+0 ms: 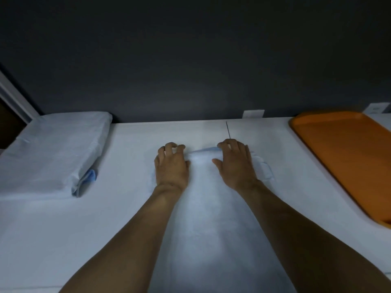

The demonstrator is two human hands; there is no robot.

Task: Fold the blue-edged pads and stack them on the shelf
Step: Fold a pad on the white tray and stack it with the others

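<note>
Blue-edged pad [202, 178]: lies flat on the white table [63, 229] at the centre of the frame, between the forearms, with its blue far edge bunched up between the two hands.
Left hand [171, 166]: fingers curled, gripping the pad's far edge on the left.
Right hand [237, 163]: fingers curled over the blue edge, gripping it on the right.
Step in hand: probably a fold of the far edge toward the near one.
Doing it well: lift both corners evenly, bring edge to edge, then press the crease flat. The thin sheet will likely slip or wrinkle if one hand leads.
Stack of folded pads [53, 153]: left of the frame, against the dark wall [190, 60], well apart from the hands.
Orange tray [306, 142]: right edge of the frame. No pad shows on the part in view, and the rest is cut off.
</note>
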